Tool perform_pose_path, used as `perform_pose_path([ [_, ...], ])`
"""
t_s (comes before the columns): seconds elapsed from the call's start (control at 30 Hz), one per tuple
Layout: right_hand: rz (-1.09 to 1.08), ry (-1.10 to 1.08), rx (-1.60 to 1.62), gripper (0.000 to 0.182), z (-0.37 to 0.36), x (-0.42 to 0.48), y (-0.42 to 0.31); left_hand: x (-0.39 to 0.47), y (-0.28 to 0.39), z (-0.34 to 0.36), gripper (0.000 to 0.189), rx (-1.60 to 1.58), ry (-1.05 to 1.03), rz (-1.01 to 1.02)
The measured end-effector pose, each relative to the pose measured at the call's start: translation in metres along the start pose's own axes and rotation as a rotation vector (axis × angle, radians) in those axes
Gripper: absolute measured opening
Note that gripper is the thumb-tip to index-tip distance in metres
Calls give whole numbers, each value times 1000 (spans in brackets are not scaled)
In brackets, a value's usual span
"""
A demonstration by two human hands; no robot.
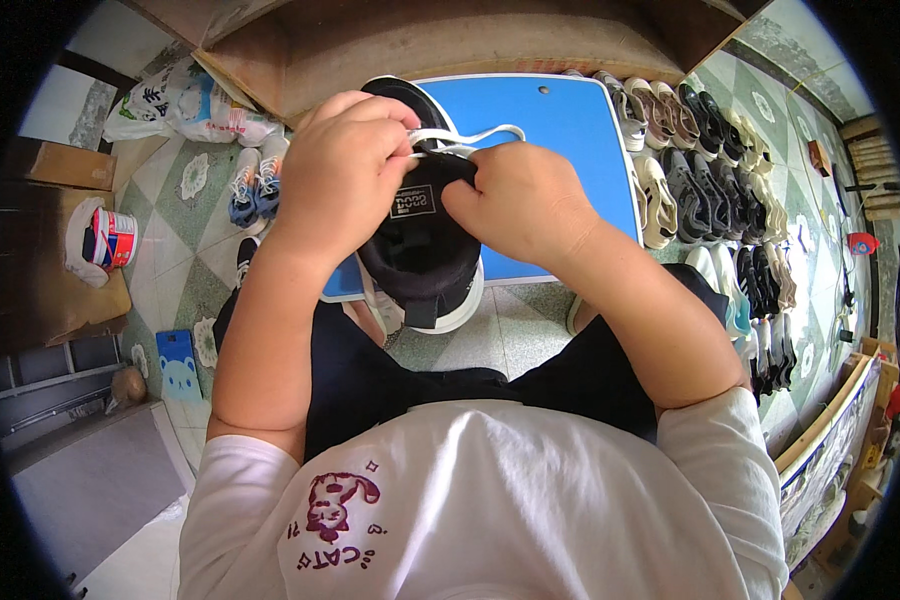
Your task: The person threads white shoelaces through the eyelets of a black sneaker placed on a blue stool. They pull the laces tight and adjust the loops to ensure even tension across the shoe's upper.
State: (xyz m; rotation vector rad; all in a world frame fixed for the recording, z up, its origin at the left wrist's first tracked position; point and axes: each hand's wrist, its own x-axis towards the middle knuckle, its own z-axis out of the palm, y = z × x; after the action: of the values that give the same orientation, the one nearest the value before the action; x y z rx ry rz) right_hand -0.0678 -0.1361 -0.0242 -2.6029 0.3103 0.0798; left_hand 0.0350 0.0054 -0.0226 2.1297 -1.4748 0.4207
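Observation:
A black shoe point(420, 255) with a white sole points its toe away from me, over a blue tabletop point(562, 127). Its heel reaches past the table's near edge. At the lacing, the thumb and fingertips of my left hand point(349, 169) pinch a white shoelace point(495, 135). A loop of that lace curves out to the right above the shoe. My right hand point(529, 199) grips the right side of the shoe's opening with its fingers curled; their tips are partly hidden. The tongue bears a printed label.
Rows of paired shoes point(690, 187) stand on the tiled floor to the right. Blue-and-white sneakers point(255, 187) and a plastic bag point(187, 105) sit at the left. A wooden cabinet point(450, 45) rises behind the table. A red-and-white bucket point(116, 238) rests farther left.

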Motion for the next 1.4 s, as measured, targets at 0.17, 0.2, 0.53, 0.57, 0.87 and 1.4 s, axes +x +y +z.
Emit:
perform_pose_path([
  [0.17,35,42,-23,35,-2,3,0,-1,1,-23,9,88,-64,-4],
  [0.2,46,38,-22,36,-1,4,0,-2,3,-28,10,128,-94,-16],
  [0.53,-24,62,-51,36,5,5,-9,-4,13,-5,14,239,-151,-132],
  [0.57,-21,63,-43,36,4,5,-10,-4,10,-1,13,219,-149,-132],
  [0.87,46,81,-10,36,2,4,2,-1,5,-27,14,-16,17,12],
  [1.4,-2,136,-12,35,9,2,-8,0,-11,-8,17,-352,-424,-561],
])
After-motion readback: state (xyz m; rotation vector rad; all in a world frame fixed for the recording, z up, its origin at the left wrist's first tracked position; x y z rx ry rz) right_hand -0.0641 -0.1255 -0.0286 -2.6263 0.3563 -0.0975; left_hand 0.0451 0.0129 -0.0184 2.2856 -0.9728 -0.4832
